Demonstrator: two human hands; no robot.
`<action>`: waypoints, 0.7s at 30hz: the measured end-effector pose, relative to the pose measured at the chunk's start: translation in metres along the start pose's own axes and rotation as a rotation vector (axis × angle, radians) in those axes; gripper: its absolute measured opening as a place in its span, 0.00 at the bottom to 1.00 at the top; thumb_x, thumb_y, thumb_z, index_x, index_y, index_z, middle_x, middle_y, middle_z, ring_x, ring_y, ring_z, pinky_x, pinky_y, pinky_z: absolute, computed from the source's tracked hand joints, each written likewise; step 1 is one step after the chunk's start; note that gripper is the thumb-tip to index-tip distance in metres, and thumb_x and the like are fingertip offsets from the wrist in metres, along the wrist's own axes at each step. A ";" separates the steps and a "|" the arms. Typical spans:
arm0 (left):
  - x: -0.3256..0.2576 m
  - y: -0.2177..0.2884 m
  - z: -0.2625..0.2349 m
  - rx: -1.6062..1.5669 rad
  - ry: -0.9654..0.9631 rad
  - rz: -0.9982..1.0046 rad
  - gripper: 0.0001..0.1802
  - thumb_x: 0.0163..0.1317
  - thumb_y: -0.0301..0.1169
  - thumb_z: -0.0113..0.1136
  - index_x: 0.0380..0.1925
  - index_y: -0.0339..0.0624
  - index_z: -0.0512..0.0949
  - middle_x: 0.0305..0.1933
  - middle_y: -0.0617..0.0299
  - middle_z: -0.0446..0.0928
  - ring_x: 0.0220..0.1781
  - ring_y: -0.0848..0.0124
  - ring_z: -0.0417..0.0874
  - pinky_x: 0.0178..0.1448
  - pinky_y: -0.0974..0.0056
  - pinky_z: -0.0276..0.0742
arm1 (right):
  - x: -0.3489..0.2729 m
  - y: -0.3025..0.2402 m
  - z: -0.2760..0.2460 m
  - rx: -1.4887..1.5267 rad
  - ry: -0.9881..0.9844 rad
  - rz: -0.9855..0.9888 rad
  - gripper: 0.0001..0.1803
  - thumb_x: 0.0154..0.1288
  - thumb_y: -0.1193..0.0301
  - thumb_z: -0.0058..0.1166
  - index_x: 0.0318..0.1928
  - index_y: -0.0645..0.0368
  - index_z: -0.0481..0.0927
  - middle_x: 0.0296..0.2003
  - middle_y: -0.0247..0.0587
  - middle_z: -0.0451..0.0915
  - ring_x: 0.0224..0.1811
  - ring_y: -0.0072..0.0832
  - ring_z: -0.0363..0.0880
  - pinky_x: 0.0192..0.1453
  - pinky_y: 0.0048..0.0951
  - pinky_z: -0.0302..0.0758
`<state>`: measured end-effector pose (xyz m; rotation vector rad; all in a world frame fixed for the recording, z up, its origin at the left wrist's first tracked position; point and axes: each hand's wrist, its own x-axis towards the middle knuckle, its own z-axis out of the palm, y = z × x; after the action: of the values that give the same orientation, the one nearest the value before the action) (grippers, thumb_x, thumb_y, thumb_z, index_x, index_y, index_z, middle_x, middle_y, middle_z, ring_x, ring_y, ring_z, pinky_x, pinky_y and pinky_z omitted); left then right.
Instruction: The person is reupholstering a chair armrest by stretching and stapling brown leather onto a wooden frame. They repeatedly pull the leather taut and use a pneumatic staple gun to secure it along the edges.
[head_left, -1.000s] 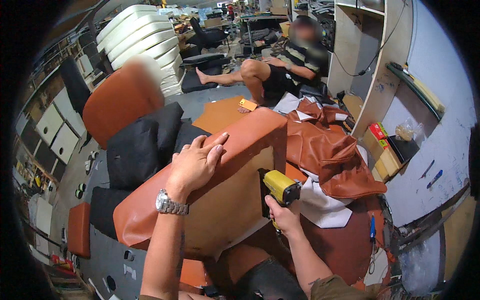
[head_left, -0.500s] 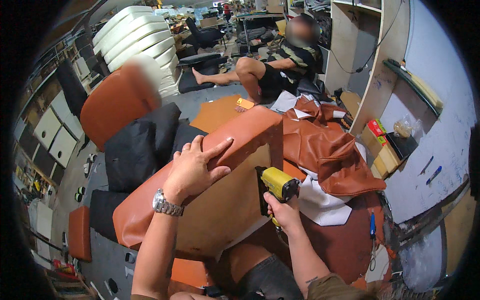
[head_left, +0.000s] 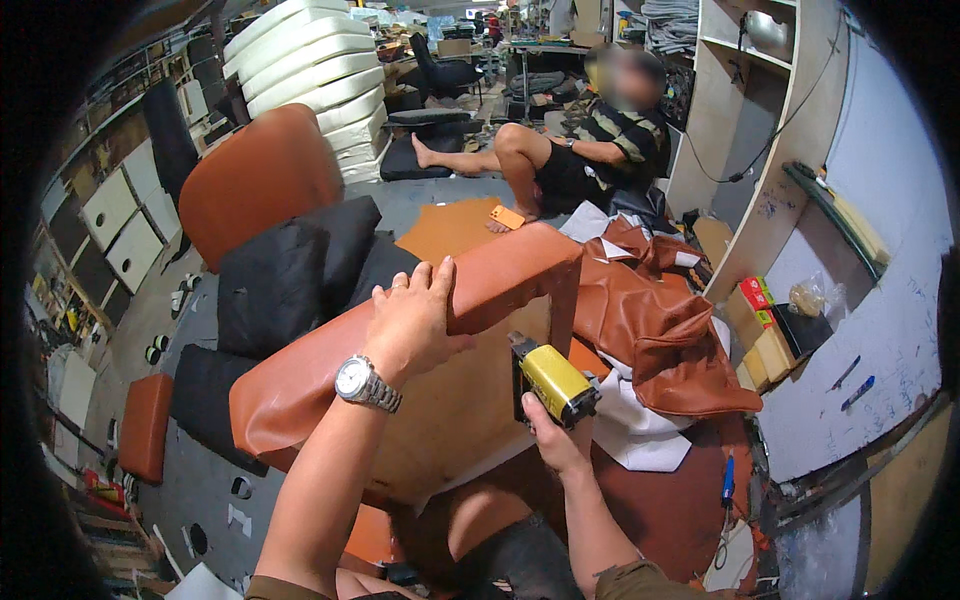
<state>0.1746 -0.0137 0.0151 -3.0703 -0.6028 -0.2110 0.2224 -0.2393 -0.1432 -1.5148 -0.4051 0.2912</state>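
Note:
A seat or back piece covered in orange-brown leather (head_left: 300, 372) leans tilted across my lap, its bare tan underside (head_left: 430, 430) turned toward me. On its leather side lies my left hand (head_left: 412, 325), fingers stretched out and a watch (head_left: 366, 384) on the wrist. My right hand (head_left: 556, 436) is closed round a yellow and black staple gun (head_left: 552, 382). The gun's black nose is close to the underside, near the right end of the piece; whether it touches I cannot tell.
Crumpled brown leather (head_left: 650, 320) lies to the right. Black cushions (head_left: 285, 280) and a rounded orange-brown panel (head_left: 260, 185) are at left. Another person (head_left: 610, 150) sits on the floor ahead, a hand by an orange phone (head_left: 507, 217). White foam blocks (head_left: 315, 85) are stacked behind.
My left hand has shifted on the leather, its fingers now pointing more away from me. The staple gun has tilted in my right hand and its body shows more from above. The whole view has shifted slightly.

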 end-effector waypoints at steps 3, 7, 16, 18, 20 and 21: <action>0.001 -0.001 0.000 0.000 -0.017 -0.003 0.65 0.52 0.55 0.86 0.84 0.44 0.60 0.82 0.48 0.68 0.81 0.44 0.71 0.79 0.29 0.69 | -0.005 -0.016 0.000 -0.020 0.007 -0.089 0.15 0.73 0.65 0.70 0.50 0.65 0.89 0.40 0.37 0.91 0.39 0.23 0.90 0.45 0.32 0.84; -0.001 0.001 0.000 0.021 0.000 0.001 0.65 0.52 0.54 0.85 0.85 0.46 0.59 0.83 0.46 0.67 0.81 0.43 0.71 0.79 0.29 0.69 | -0.001 -0.027 0.010 -0.019 0.015 -0.118 0.14 0.73 0.65 0.70 0.48 0.65 0.90 0.39 0.38 0.92 0.39 0.23 0.90 0.45 0.33 0.85; -0.008 0.005 -0.005 0.004 -0.031 0.020 0.68 0.53 0.50 0.87 0.88 0.50 0.54 0.83 0.38 0.64 0.82 0.35 0.68 0.82 0.26 0.64 | -0.008 -0.022 0.030 -0.031 -0.013 -0.014 0.16 0.72 0.63 0.70 0.48 0.65 0.90 0.39 0.38 0.92 0.40 0.26 0.92 0.47 0.34 0.85; -0.008 0.004 -0.003 0.002 -0.028 0.028 0.69 0.52 0.49 0.87 0.88 0.51 0.52 0.83 0.38 0.64 0.82 0.34 0.68 0.82 0.25 0.63 | -0.012 -0.022 0.037 -0.069 -0.004 -0.107 0.16 0.72 0.62 0.71 0.48 0.64 0.90 0.38 0.39 0.92 0.41 0.28 0.92 0.47 0.35 0.85; -0.007 0.003 0.001 -0.012 -0.039 0.021 0.70 0.52 0.47 0.88 0.89 0.52 0.50 0.84 0.38 0.64 0.83 0.34 0.67 0.83 0.25 0.62 | -0.015 -0.023 0.044 -0.144 -0.001 -0.190 0.17 0.71 0.61 0.72 0.48 0.63 0.90 0.38 0.40 0.92 0.40 0.30 0.92 0.48 0.36 0.85; -0.007 0.002 0.002 0.008 -0.024 0.016 0.71 0.52 0.46 0.88 0.89 0.52 0.50 0.84 0.37 0.64 0.83 0.33 0.67 0.83 0.25 0.62 | -0.017 -0.023 0.047 -0.114 0.000 -0.185 0.17 0.71 0.61 0.72 0.48 0.63 0.90 0.38 0.40 0.92 0.40 0.30 0.92 0.48 0.36 0.85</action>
<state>0.1696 -0.0185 0.0121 -3.0728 -0.5789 -0.1721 0.1857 -0.2055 -0.1207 -1.5760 -0.5659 0.1239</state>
